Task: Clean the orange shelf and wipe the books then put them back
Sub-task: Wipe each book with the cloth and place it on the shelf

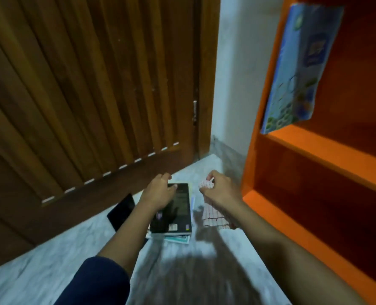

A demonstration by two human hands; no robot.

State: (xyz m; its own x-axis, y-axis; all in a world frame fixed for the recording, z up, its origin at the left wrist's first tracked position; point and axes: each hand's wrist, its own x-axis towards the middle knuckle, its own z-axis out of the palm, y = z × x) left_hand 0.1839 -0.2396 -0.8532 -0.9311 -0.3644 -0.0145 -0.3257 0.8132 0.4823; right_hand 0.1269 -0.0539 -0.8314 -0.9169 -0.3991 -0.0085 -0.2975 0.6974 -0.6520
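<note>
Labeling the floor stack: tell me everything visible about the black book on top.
The black book has a glossy dark cover with a white barcode label close to its near edge. It lies flat atop a small stack of books on the pale floor. The left hand grips its far left corner, thumb on the cover.

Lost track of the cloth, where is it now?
In the head view, the checked cloth hangs from the right hand, between the book stack and the orange shelf.
</note>
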